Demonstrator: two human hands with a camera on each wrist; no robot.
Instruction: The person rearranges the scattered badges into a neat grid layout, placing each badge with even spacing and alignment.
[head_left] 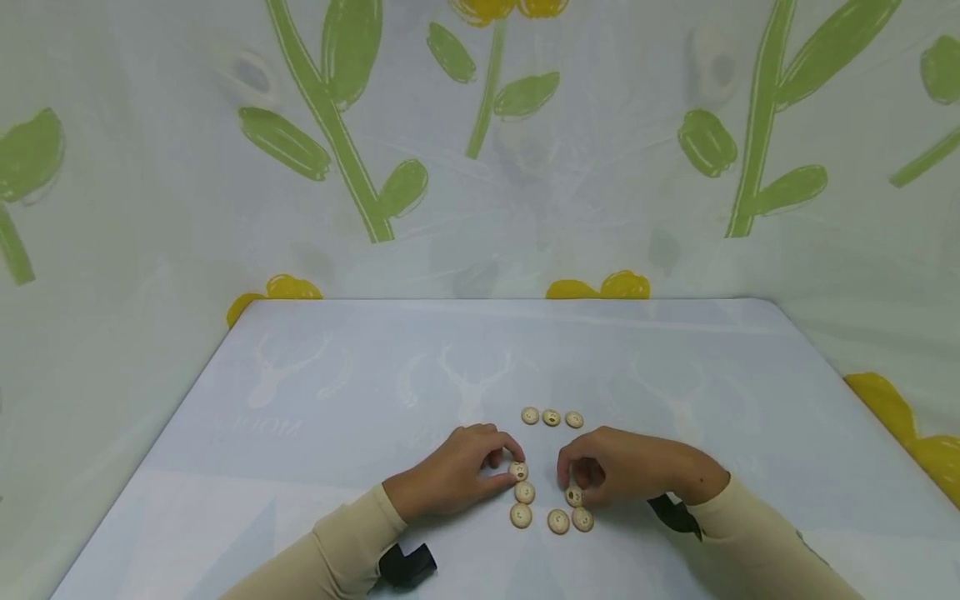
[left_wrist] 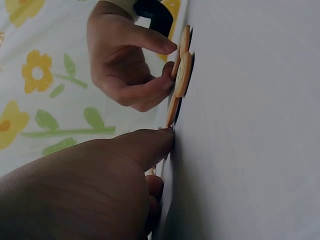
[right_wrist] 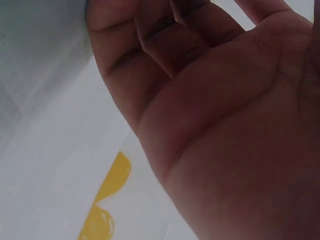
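1. Left hand (head_left: 461,472), lower middle of frame: grip clamped, thumb and forefinger pinch the left pinched disc (head_left: 518,471) at its edges.
2. That disc tops a left column; 2 more below it, middle disc (head_left: 525,492) and bottom disc (head_left: 521,516), all close together.
3. Right hand (head_left: 628,465), lower middle, right of the left hand: grip clamped, thumb and finger pinch the right pinched disc (head_left: 573,497).
4. Just below that disc: corner disc (head_left: 582,519); just beside it to the left, inner disc (head_left: 558,522).
5. Above the hands, near frame centre: row of 3, left-end disc (head_left: 530,415), centre disc (head_left: 551,418), right-end disc (head_left: 574,419). 9 discs seen, round, pale tan, some with a dark mark.
6. All on the white bench (head_left: 337,442), faint deer prints.
7. Beige sleeves (head_left: 341,533) on both arms, black wrist piece (head_left: 407,567) at each wrist.
8. Behind: pale cloth (head_left: 600,183), green leaves, yellow flowers.
9. Right wrist view: mostly palm, bent fingers.
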